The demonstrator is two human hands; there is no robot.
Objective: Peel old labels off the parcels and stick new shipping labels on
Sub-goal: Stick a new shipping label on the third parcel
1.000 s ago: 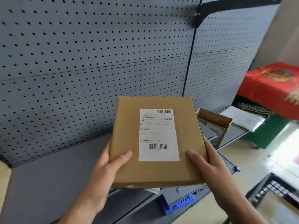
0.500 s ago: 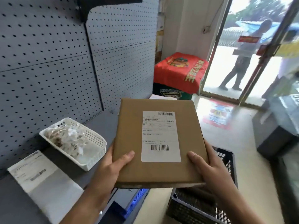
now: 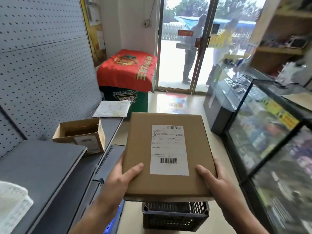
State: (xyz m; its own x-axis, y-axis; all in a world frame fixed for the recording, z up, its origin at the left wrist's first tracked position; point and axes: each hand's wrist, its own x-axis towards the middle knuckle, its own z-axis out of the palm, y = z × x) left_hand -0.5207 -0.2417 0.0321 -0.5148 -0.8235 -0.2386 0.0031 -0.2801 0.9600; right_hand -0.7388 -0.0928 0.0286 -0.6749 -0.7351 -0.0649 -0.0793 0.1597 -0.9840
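Left hand point(image 3: 118, 180) gripping the near-left corner of the parcel point(image 3: 138, 149), thumb curled onto the top face, fingers hidden beneath; right hand point(image 3: 219, 183) gripping the near-right corner likewise, thumb on top. Held level in the air between the two, a flat brown cardboard box, clear of the floor. Stuck flat on the parcel's top face, a little right of its middle, a white shipping label point(image 3: 169, 149) with one barcode at its far end and another at its near end. Far to the parcel's left, at the frame edge, part of a white perforated basket point(image 3: 13, 205) on a grey shelf point(image 3: 42, 166). Left of the parcel and higher, a grey pegboard wall point(image 3: 42, 65). Near the parcel's far-left corner, a small open carton point(image 3: 79, 132), upright on the shelf. Beyond that same corner, a white mailer point(image 3: 112, 108) lying flat. Farther beyond, a box draped in red cloth point(image 3: 126, 68). Directly under the parcel's near edge, a black lattice crate point(image 3: 175, 217) on the floor. Well beyond the parcel, a glass door point(image 3: 173, 65) with two people point(image 3: 190, 48) outside, blurred. Right of the parcel, a glass display counter point(image 3: 263, 132), contents too blurred to tell.
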